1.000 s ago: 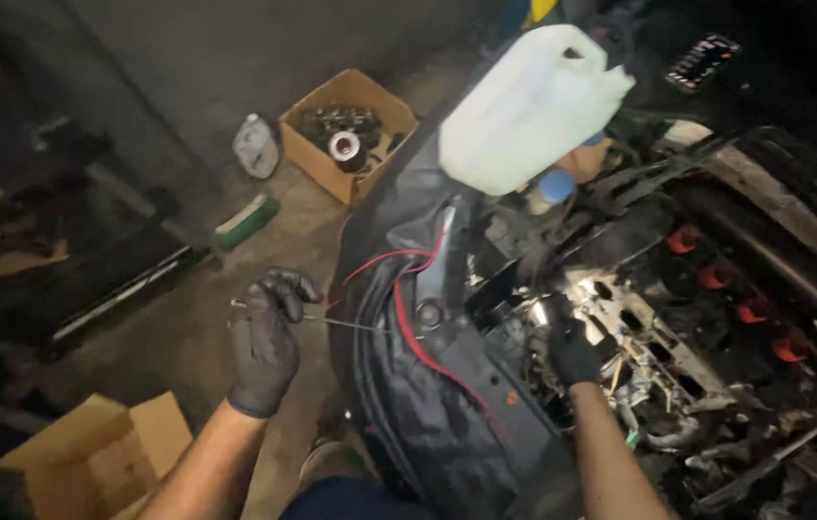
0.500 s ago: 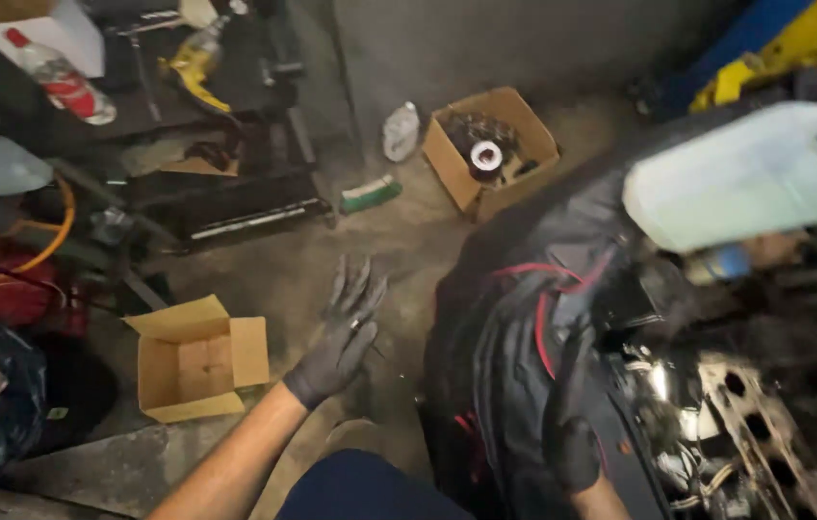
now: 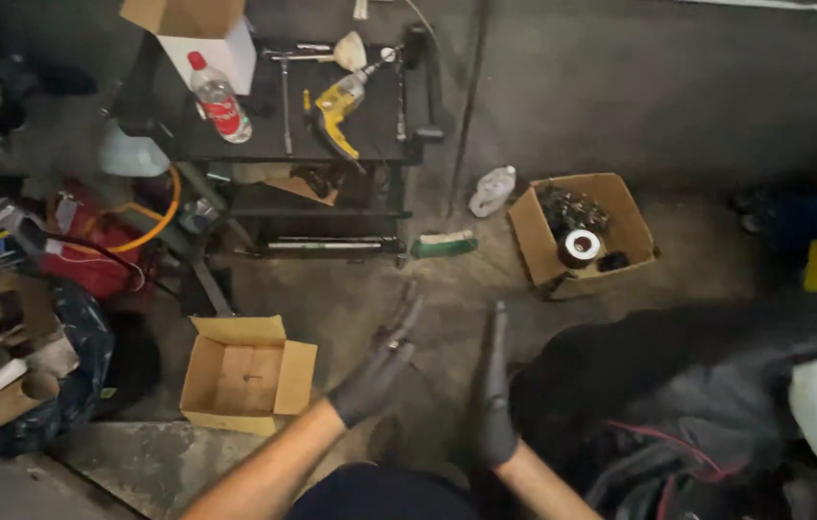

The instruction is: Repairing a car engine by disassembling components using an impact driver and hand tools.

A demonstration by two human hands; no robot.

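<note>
Right hand [image 3: 493,395] now beside left hand [image 3: 379,371].

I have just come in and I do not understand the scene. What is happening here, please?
A person in dark gloves holds both hands in the air above a concrete floor, and neither holds anything. The left hand is open with fingers spread; the right hand is flat, seen edge-on. Near the left hand lies an empty open cardboard box. Further back another box holds dark parts and a roll. A black bench carries a yellow drill and a plastic bottle.
</note>
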